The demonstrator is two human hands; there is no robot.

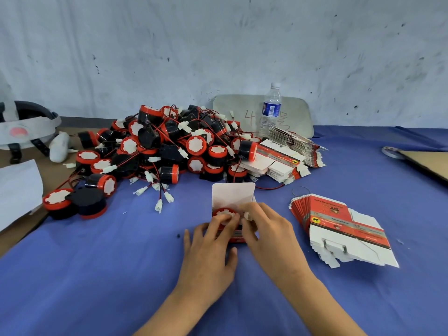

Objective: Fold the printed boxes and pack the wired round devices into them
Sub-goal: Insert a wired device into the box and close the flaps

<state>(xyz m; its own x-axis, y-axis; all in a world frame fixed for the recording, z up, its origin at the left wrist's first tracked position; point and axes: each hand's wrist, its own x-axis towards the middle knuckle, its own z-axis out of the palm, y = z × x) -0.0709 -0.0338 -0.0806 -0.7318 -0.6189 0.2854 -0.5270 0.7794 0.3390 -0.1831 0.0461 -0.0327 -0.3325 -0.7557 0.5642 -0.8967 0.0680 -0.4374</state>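
A small printed box (233, 195) stands in front of me on the blue cloth, its white lid flap upright. A red-and-white round device (224, 214) sits in its open top. My left hand (210, 248) holds the box's left side, fingertips pressing on the device. My right hand (264, 229) holds the right side and pinches a white wire connector (247, 216) at the opening. A big pile of wired round devices (169, 146) lies behind. A fanned stack of flat printed boxes (339, 229) lies to the right.
More flat boxes (288, 151) lie behind the pile, by a water bottle (270, 110) and a grey board (298, 112). A white headset (24, 127) and paper (17, 187) are at the left; cardboard (429, 163) is at the far right.
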